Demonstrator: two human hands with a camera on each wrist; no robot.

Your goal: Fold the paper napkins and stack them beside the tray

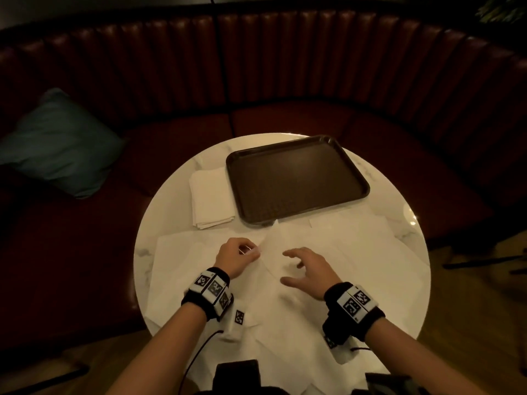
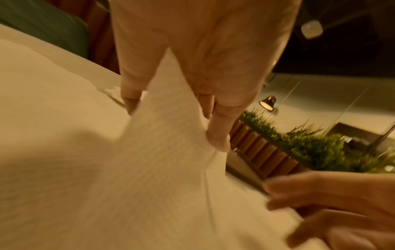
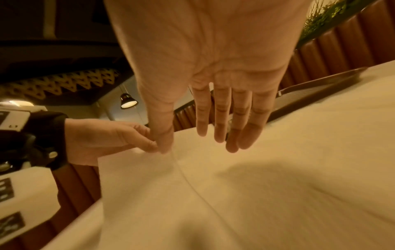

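No words, brand names or numbers can be read with any certainty. The only signs are black-and-white square code markers on the white blocks of the left wristband (image 1: 212, 289) and the right wristband (image 1: 355, 305), and one on a small white tag (image 1: 239, 317) below the left wrist. A tiny dark mark on the left wristband's block (image 3: 13, 126), seen from the right wrist view, is too small to read.

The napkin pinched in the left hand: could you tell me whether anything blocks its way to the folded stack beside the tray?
Nothing visible does: only bare tabletop and flat napkins lie between the napkin and the stack.
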